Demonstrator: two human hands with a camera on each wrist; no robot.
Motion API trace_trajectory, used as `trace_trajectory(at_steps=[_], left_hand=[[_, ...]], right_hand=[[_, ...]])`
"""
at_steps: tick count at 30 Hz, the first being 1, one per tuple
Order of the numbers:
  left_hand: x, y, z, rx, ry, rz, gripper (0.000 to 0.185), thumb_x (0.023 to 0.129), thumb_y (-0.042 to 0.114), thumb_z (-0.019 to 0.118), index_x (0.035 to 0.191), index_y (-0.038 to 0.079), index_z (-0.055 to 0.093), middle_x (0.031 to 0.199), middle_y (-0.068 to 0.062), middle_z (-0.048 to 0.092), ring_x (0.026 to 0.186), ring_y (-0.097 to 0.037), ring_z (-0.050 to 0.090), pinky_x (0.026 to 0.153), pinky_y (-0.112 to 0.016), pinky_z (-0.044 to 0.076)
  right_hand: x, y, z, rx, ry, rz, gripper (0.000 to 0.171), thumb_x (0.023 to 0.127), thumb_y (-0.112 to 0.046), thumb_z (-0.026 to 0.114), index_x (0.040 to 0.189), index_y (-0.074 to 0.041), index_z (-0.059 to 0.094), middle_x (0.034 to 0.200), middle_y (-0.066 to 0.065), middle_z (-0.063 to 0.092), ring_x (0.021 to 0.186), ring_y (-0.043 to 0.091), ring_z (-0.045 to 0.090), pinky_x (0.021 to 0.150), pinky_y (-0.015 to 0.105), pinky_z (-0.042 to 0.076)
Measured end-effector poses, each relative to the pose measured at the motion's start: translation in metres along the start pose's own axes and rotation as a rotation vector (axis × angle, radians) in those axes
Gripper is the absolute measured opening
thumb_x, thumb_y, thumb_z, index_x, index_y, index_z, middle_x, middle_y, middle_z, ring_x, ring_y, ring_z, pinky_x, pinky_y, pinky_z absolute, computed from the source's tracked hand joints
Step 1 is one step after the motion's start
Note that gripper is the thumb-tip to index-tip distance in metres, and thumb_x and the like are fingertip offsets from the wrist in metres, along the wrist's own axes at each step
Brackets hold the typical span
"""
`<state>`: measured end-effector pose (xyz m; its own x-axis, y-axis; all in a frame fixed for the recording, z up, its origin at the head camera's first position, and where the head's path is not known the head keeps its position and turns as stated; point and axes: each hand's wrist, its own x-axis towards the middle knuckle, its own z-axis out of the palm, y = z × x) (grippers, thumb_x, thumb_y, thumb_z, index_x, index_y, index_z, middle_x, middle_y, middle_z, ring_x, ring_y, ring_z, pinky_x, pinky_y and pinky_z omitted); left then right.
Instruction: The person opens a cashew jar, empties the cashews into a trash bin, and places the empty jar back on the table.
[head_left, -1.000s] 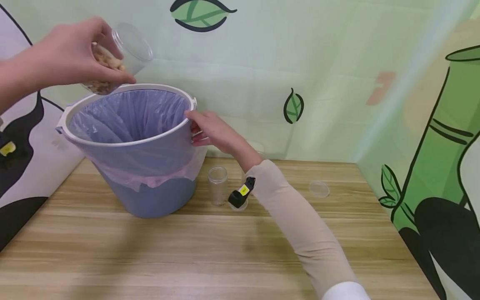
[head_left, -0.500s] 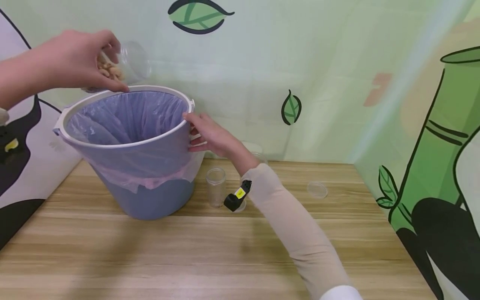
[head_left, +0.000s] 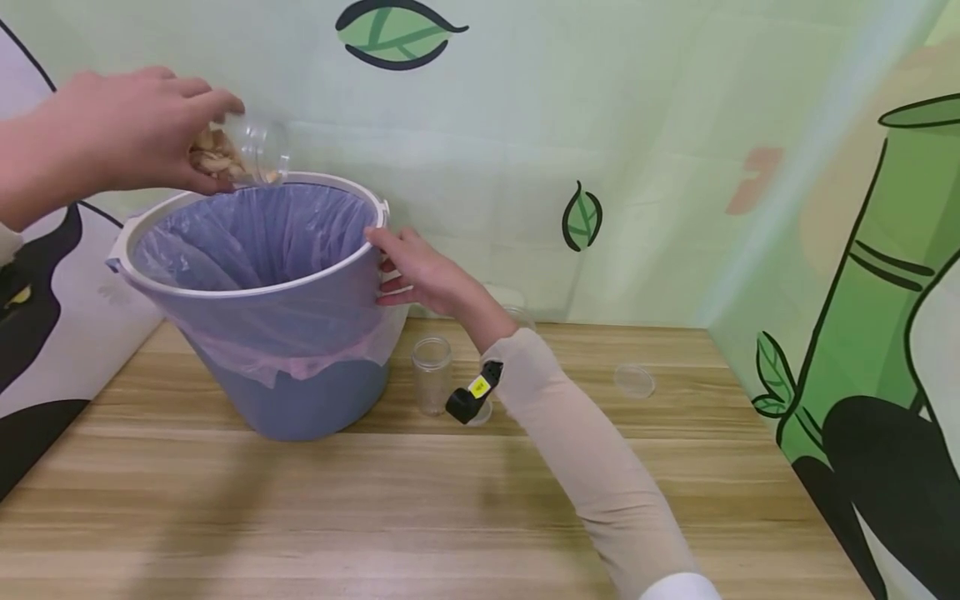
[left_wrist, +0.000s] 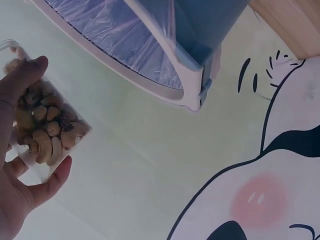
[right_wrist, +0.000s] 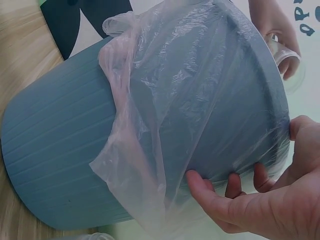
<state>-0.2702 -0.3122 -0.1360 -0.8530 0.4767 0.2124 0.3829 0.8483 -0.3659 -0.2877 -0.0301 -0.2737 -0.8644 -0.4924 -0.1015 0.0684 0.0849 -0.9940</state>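
Observation:
Over the back-left rim of the blue trash bin (head_left: 300,400), my left hand (head_left: 135,129) grips a clear plastic jar (head_left: 266,146) tipped on its side, mouth to the right. Cashews and other mixed nuts (left_wrist: 45,120) fill its bottom part, and some lie along the wall toward the mouth. Inside the bin hangs a translucent bag (head_left: 247,233), its edge folded over the outside. My right hand (head_left: 423,271) pinches the bin's right rim, thumb on top and fingers against the outer wall, as the right wrist view (right_wrist: 260,195) also shows.
Right of the bin, a clear jar (head_left: 432,379) stands upright on the wooden table (head_left: 450,508). A round clear lid (head_left: 634,381) lies farther right, and another (head_left: 482,413) is partly covered by the wrist camera. More clear plastic shows behind the right forearm. A printed backdrop (head_left: 480,125) closes off the rear.
My left hand has lowered and tilted the jar further, from slanting upward to nearly level with its mouth over the bin. Nuts have slid toward the mouth. My right hand stays on the rim.

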Motion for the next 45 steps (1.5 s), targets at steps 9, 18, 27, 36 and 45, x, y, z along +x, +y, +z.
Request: trace_trajectory(at_steps=[9, 18, 27, 36, 45], left_hand=[[-0.003, 0.0009, 0.0019, 0.043, 0.044, 0.073, 0.083, 0.072, 0.031, 0.092, 0.136, -0.001, 0.049, 0.123, -0.032, 0.056, 0.115, -0.055, 0.049, 0.08, -0.073, 0.05], [-0.0039, -0.0034, 0.0061, 0.119, 0.067, 0.116, 0.084, 0.067, 0.029, 0.095, 0.134, 0.004, 0.05, 0.126, -0.031, 0.056, 0.117, -0.053, 0.048, 0.081, -0.071, 0.05], [-0.0053, -0.0054, 0.0086, 0.156, 0.075, 0.121, 0.089, 0.063, 0.029, 0.097, 0.135, 0.005, 0.049, 0.128, -0.03, 0.056, 0.118, -0.053, 0.048, 0.083, -0.07, 0.05], [-0.0033, -0.0041, 0.0084, 0.159, 0.068, 0.107, 0.09, 0.064, 0.028, 0.097, 0.136, 0.003, 0.049, 0.129, -0.031, 0.055, 0.121, -0.054, 0.046, 0.084, -0.072, 0.048], [-0.005, -0.0017, 0.006, 0.225, 0.122, 0.141, 0.09, 0.063, 0.024, 0.097, 0.135, 0.0, 0.049, 0.128, -0.032, 0.056, 0.119, -0.053, 0.048, 0.086, -0.072, 0.048]], right_hand=[[-0.0005, -0.0004, -0.0003, 0.007, 0.005, 0.003, 0.034, 0.105, -0.039, 0.048, 0.116, -0.009, 0.035, 0.107, 0.013, 0.042, 0.088, 0.029, 0.057, 0.099, 0.053, 0.053], [0.0022, 0.0013, 0.0004, 0.009, 0.001, 0.002, 0.036, 0.106, -0.039, 0.048, 0.119, -0.008, 0.035, 0.108, 0.013, 0.042, 0.09, 0.03, 0.056, 0.098, 0.052, 0.053], [0.0027, 0.0012, 0.0005, 0.006, 0.005, -0.001, 0.035, 0.106, -0.039, 0.047, 0.117, -0.009, 0.035, 0.107, 0.013, 0.042, 0.089, 0.03, 0.056, 0.097, 0.051, 0.054], [0.0023, 0.0005, 0.0014, 0.007, 0.022, 0.007, 0.034, 0.106, -0.039, 0.048, 0.116, -0.009, 0.036, 0.106, 0.013, 0.043, 0.087, 0.029, 0.057, 0.096, 0.05, 0.055], [0.002, -0.0022, 0.0009, -0.006, 0.019, 0.014, 0.037, 0.107, -0.039, 0.048, 0.121, -0.008, 0.035, 0.107, 0.013, 0.042, 0.091, 0.031, 0.057, 0.097, 0.05, 0.055]])
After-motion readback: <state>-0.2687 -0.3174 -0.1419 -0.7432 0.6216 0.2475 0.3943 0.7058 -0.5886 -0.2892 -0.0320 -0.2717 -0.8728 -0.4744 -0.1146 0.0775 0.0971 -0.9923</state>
